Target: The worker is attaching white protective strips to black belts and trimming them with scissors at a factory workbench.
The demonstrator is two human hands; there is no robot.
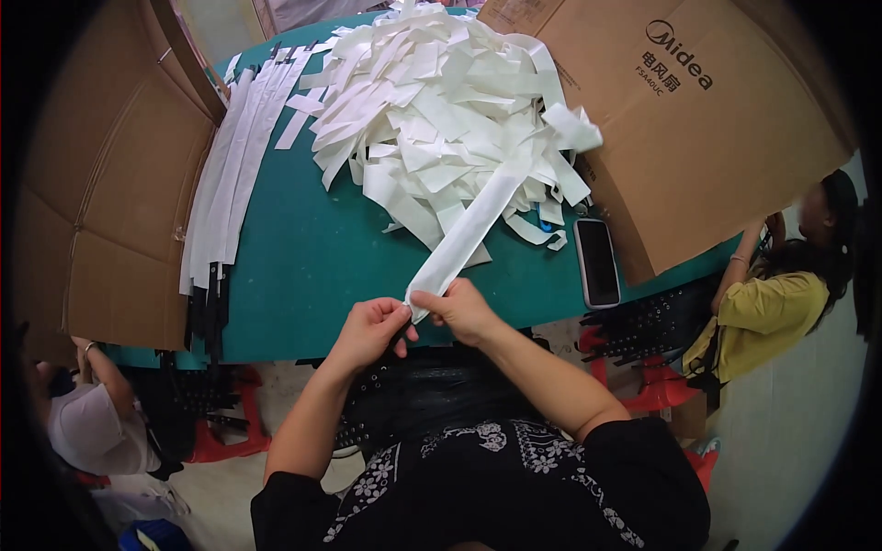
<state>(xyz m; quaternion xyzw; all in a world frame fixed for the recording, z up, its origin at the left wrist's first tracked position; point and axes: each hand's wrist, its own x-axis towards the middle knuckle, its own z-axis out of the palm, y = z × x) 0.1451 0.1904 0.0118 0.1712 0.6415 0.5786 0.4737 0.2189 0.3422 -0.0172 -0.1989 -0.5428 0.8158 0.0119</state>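
Observation:
A long white strip (pixel 470 225), which looks like a flat sleeve, slants from my hands up to the pile. My right hand (pixel 464 312) grips its near end, thumb on top. My left hand (pixel 370 332) pinches the strip's near corner, fingers curled; whether a belt end is inside it, I cannot make out. Beyond them rises a large heap of loose white strips (pixel 432 119). Black belts with metal eyelets (pixel 404 390) lie across my lap, below my hands.
White-wrapped belts (pixel 234 174) with black ends lie at the table's left. Cardboard panels stand at left (pixel 119 202) and right (pixel 680 129). A phone (pixel 597 262) lies right on the green table (pixel 303 239). People sit at both sides, one in a yellow top (pixel 772 321).

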